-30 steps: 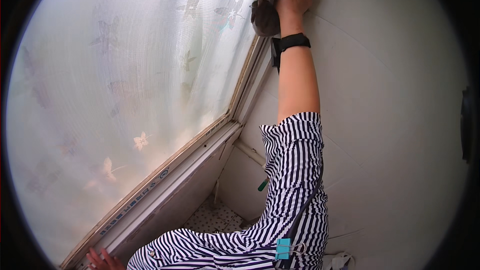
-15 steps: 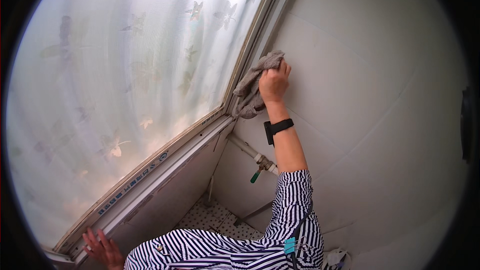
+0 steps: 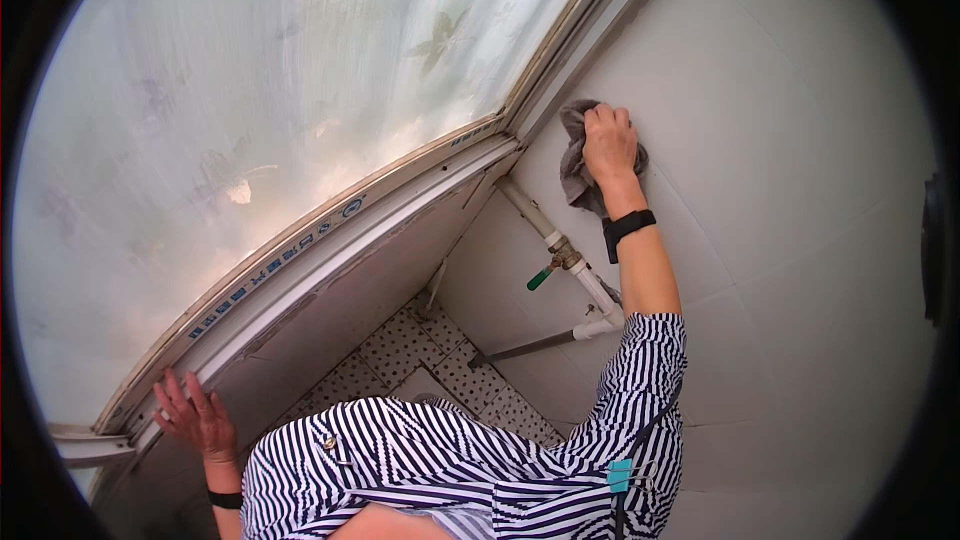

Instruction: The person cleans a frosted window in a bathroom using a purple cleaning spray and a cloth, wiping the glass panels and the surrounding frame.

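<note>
A crumpled grey-brown cloth (image 3: 578,178) is pressed against the tiled wall (image 3: 760,160), just right of the window corner. My right hand (image 3: 609,145) grips it, arm stretched out, a black band on the wrist. At the lower left my left hand (image 3: 197,418) rests with spread fingers against the edge of the window sill frame (image 3: 300,285); nothing is in it. The frosted, leaf-patterned window pane (image 3: 270,90) rises behind the sill.
Below the cloth, a white pipe (image 3: 524,208) with a green-handled valve (image 3: 541,277) runs along the wall. A dark bar (image 3: 525,350) extends from the pipe's lower part. Dotted floor tiles (image 3: 400,345) show under my striped sleeves.
My right hand has moved the cloth off the window-frame edge, rightward onto the wall tiles. The view has shifted, showing more pipe and floor. My left hand stays at the sill.
</note>
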{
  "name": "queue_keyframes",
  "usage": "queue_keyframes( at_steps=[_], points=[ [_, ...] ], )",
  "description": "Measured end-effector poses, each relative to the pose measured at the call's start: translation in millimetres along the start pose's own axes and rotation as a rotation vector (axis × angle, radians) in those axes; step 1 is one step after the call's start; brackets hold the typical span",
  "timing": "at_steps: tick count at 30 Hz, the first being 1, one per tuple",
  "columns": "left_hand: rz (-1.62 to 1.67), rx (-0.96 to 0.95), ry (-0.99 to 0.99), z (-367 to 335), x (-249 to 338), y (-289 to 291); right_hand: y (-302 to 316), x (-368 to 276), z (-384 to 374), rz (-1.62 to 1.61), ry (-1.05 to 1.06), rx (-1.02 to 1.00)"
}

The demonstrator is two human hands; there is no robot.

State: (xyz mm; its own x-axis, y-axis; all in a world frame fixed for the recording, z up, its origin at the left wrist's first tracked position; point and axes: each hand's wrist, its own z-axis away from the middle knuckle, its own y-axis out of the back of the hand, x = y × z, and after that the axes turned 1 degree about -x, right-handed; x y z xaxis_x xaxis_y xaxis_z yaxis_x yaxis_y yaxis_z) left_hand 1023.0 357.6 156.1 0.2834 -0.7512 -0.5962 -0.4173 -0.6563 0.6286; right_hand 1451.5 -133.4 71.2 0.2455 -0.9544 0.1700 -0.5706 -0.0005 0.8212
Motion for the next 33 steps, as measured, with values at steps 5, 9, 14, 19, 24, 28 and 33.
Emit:
queue_keyframes(
  at_steps=[5, 9, 14, 19, 24, 28, 33],
  points=[
    [0.035, 0.018, -0.020, 4.6, -5.8, -8.3, -38.3, -40.5, 57.2, -0.874, -0.620, 0.051],
    [0.014, -0.013, 0.035, 29.0, -10.3, 4.3, 9.3, -66.1, -15.6, -0.844, -0.497, 0.366],
    [0.108, 0.029, 0.029, 33.5, -20.9, 2.3, -27.8, -153.4, -13.6, -0.520, -0.760, -0.182],
    [0.197, 0.011, 0.080, 62.2, -43.6, 1.7, 17.7, -224.4, 36.2, -0.592, -0.688, -0.412],
    [0.316, -0.006, 0.069, 82.7, -54.4, 15.0, 67.5, -268.2, 64.5, -0.521, -0.469, -0.263],
    [0.397, -0.028, 0.079, 82.9, -57.6, 17.9, 133.7, -337.4, 90.2, -0.656, -0.291, 0.008],
    [0.612, 0.001, 0.008, 77.9, -69.0, 34.7, 210.2, -404.9, 117.7, -0.944, -0.151, 0.220]
  ],
)
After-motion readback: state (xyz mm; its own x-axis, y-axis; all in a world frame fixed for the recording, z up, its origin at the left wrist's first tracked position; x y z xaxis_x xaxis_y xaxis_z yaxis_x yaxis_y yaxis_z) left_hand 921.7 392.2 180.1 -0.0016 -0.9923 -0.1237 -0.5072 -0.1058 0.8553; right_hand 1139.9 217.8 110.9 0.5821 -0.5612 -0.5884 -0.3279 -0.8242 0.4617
